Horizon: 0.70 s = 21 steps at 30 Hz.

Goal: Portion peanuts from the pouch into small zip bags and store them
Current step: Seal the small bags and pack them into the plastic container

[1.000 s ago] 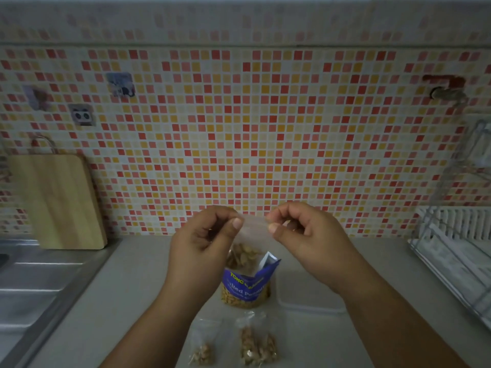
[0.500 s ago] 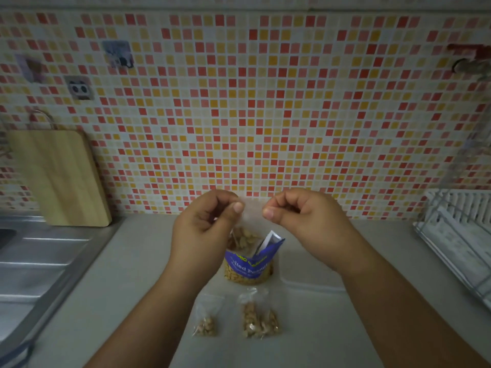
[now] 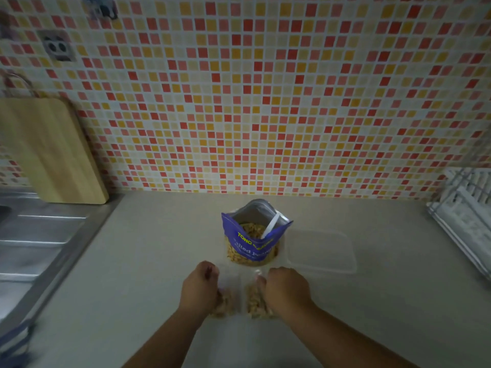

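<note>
The blue peanut pouch (image 3: pixel 252 244) stands open on the counter with a white spoon (image 3: pixel 271 226) leaning inside it. Just in front of it, my left hand (image 3: pixel 201 288) and my right hand (image 3: pixel 287 288) are low on the counter, each pinching a side of a clear, seemingly empty small zip bag (image 3: pixel 235 276). Beneath and between my hands lie two filled zip bags of peanuts, one on the left (image 3: pixel 225 306) and one on the right (image 3: pixel 256 304), both partly covered by my fingers.
A clear plastic container (image 3: pixel 322 251) lies right of the pouch. A wooden cutting board (image 3: pixel 53 150) leans on the tiled wall above the steel sink drainer (image 3: pixel 34 235). A white dish rack (image 3: pixel 467 208) stands at the right edge.
Both hands have dropped from in front of the pouch's mouth down to the counter, carrying the clear zip bag over the two filled bags. The view has tilted down and closer.
</note>
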Available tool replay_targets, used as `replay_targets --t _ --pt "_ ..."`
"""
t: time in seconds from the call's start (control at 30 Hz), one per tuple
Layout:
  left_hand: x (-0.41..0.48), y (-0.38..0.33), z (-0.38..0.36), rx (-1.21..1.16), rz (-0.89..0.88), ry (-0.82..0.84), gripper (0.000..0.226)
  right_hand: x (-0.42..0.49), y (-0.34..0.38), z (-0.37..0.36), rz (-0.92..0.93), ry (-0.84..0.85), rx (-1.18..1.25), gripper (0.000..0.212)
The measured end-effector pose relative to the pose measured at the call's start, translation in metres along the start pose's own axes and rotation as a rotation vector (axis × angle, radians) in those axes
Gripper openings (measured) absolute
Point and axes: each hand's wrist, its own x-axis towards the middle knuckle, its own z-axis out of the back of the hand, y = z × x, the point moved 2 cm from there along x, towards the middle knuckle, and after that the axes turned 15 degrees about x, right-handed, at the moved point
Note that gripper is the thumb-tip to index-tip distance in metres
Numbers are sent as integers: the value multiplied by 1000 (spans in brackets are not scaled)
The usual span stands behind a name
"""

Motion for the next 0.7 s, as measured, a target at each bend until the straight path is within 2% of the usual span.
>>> replay_targets --t 0.1,0.23,0.37,0.4,0.43,0.5,0.53,0.6,0.7 --pt "2 -2 -11 154 -120 -54 19 4 0 -15 35 -18 -57 39" --pt "3 0 -17 315 -256 -74 13 8 -6 -24 -27 -34 69 36" --pt "4 7 -18 373 -270 -35 34 8 -10 -19 -62 16 437 17" --pt "3 6 -15 350 -269 3 39 7 -11 -15 -55 33 517 16" --pt "2 1 -10 327 -303 -27 39 5 -10 -8 -33 34 566 21" --pt "-4 -17 12 92 -298 -45 25 -1 -7 10 25 26 675 29" --pt "-9 -30 24 -76 -241 7 16 -5 -4 20 55 14 754 29" --pt "-20 -56 43 -413 -195 212 8 -11 3 42 112 -11 893 27" --pt "-36 -95 77 -611 -307 193 9 -25 17 77 224 -46 1065 28"
